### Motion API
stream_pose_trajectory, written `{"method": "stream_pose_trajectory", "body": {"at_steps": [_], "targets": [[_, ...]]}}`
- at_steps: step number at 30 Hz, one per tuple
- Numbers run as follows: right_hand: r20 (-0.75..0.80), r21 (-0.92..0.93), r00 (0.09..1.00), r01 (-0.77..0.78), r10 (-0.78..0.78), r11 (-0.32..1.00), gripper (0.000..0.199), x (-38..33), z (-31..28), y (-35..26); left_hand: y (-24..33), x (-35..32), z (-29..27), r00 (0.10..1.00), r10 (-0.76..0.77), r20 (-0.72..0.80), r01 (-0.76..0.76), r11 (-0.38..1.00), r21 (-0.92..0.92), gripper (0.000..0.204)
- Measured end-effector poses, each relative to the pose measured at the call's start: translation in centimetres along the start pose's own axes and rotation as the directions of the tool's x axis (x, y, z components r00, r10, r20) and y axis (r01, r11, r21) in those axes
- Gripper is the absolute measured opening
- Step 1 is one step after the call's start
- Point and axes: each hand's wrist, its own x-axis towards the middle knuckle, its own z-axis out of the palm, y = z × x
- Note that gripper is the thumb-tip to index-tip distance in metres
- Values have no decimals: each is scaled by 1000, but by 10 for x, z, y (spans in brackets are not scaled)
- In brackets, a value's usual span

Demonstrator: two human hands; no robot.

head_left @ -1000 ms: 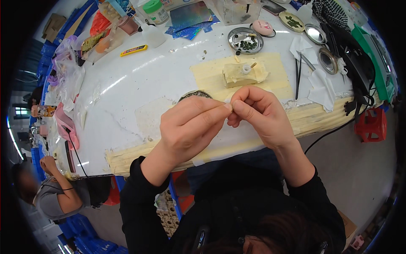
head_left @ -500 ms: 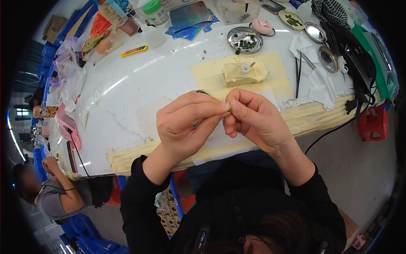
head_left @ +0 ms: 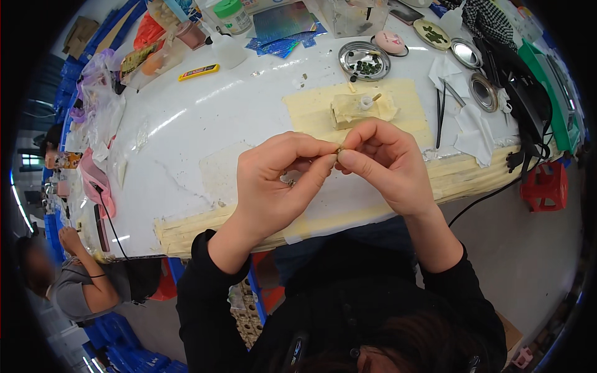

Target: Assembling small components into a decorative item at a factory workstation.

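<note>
One tiny piece [head_left: 338, 151] sits between left grip [head_left: 272, 173] and right grip [head_left: 392, 166].

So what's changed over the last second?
The left hand has turned, exposing its thumb and a gap under the index finger. The right hand still meets it at a tiny piece; no release visible. Yellowish block and metal dish stayed put.

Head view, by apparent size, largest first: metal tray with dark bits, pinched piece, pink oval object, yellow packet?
Metal tray
Pink oval object and yellow packet: too alike to rank
Pinched piece, smallest, partly hidden
</note>
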Motion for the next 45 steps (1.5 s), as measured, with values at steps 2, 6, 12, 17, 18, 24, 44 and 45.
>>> {"method": "stream_pose_trajectory", "body": {"at_steps": [2, 6, 12, 17, 18, 24, 44, 45], "targets": [[-13, -180, 997, 77, -80, 981, 10, -1, -2, -3, 2, -2, -1, 991, -130, 31, 133, 979, -152, 9], [-39, -365, 986, 135, -161, 921, 10, -3, 2, -6, 4, -2, -1, 938, -334, 93, 345, 882, -321, 13], [-31, -309, 993, 103, -118, 946, 14, -2, -2, -5, 4, 0, -3, 930, -344, 133, 368, 874, -318, 13], [27, -138, 1000, -8, 12, 990, 14, 0, -11, -8, 3, 1, -3, 934, -308, 179, 347, 901, -259, 11], [45, -94, 998, -30, 34, 995, 13, 0, -12, -8, 2, 1, -3, 926, -321, 199, 368, 884, -287, 11], [75, -132, 997, 15, -5, 991, 12, -1, -12, -8, -1, 4, -9, 858, -417, 300, 508, 777, -372, 12], [-24, -239, 996, 83, -91, 968, 10, -4, -2, -5, 0, 4, -9, 835, -478, 273, 550, 749, -369, 13], [-29, -240, 995, 82, -92, 967, 10, -4, -1, -5, 0, 5, -9, 827, -486, 284, 562, 738, -374, 13]]}}
